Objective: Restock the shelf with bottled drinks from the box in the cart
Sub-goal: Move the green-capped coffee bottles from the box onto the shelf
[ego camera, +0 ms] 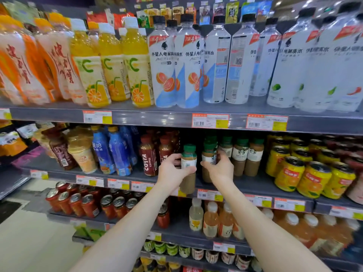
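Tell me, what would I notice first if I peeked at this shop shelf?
Two bare arms reach to the middle shelf: the left hand holds a green-capped coffee bottle at the shelf's front edge, and the right hand grips a second coffee bottle beside it. Above stand tall white drink bottles, and bright yellow cans are piled at the right.

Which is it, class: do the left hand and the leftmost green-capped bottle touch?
Touching. The head view shows the left hand with thumb and fingers wrapped round the green-capped bottle.
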{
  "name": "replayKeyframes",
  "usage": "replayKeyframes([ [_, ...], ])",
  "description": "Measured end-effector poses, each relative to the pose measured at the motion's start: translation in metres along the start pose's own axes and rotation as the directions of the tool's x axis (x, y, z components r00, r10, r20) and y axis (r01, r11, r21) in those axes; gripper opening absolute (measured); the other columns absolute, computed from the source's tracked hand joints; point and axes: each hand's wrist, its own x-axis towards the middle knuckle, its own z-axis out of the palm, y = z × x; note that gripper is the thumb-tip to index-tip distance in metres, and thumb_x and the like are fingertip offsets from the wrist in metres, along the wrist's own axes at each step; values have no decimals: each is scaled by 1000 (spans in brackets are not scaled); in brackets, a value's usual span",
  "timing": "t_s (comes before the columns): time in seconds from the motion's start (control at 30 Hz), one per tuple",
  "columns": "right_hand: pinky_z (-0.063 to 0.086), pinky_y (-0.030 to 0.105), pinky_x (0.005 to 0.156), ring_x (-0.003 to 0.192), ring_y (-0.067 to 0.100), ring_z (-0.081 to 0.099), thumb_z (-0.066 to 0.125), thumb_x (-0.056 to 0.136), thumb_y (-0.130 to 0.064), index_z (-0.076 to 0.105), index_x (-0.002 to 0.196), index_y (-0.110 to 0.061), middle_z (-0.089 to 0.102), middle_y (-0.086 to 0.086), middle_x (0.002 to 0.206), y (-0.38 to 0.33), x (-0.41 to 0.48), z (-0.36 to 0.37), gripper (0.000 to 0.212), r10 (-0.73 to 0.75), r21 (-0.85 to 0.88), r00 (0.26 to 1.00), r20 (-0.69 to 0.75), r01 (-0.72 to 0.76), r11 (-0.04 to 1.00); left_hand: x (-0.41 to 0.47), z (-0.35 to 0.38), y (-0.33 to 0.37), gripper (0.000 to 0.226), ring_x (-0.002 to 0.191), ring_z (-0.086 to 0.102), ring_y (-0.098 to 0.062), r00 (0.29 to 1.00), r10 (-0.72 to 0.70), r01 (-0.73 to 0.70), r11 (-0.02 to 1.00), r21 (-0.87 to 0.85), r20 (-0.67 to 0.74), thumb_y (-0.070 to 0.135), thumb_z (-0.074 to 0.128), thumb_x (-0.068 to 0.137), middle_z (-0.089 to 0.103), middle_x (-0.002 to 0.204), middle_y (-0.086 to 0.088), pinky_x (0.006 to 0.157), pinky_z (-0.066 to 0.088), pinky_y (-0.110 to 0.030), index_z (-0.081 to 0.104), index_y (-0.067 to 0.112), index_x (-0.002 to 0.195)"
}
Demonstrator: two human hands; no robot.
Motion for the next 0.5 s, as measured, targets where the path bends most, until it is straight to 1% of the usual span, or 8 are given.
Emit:
replayKeyframes([
  [0.07,53,35,92,112,23,66,86,78,-29,58,134,-19,69,2,123,4,1,7,63,-9,-8,999,-30,9,1000,8,-2,-1,65,100,67,-9,999,16,-16,1000,-2,30,37,94,70,68,110,10,88,60,-34,63,25,126],
  [0.13,50,34,92,114,24,63,85,79,-26,59,133,-17,66,4,126,5,2,11,61,-30,-22,997,-64,29,999,15,-3,-4,65,98,70,-9,997,38,-37,999,-14,66,38,94,69,71,109,7,85,61,-31,65,24,125],
  [0.2,50,35,93,114,25,62,82,80,-24,59,132,-17,65,6,126,6,2,13,57,-52,-40,995,-85,48,998,21,-4,-6,64,96,71,-8,994,64,-64,998,-4,94,39,95,67,73,107,7,85,61,-33,66,26,122],
  [0.27,51,35,90,111,25,63,79,83,-21,60,128,-17,67,6,121,6,2,14,49,-64,-46,994,-92,60,997,24,-3,-8,64,95,71,-8,988,89,-91,996,8,123,39,95,66,73,106,7,86,61,-35,67,25,122],
  [0.33,51,33,87,107,25,64,75,85,-18,61,123,-17,68,6,115,5,1,16,41,-74,-57,992,-99,69,996,24,-1,-9,61,94,72,-8,985,100,-102,995,5,142,40,95,65,73,105,8,86,61,-35,68,28,118],
  [0.4,51,33,88,106,23,65,73,86,-18,62,122,-18,68,4,114,4,0,15,37,-77,-63,991,-112,70,996,23,1,-9,56,94,71,-7,982,109,-110,994,-1,155,39,96,65,73,105,9,85,61,-33,66,34,113],
  [0.5,52,35,91,109,22,63,72,88,-19,63,124,-17,67,4,117,5,-1,13,38,-76,-74,988,-135,66,995,19,3,-11,58,93,71,-6,976,119,-121,993,0,181,36,95,67,73,108,8,82,61,-28,68,28,118],
])
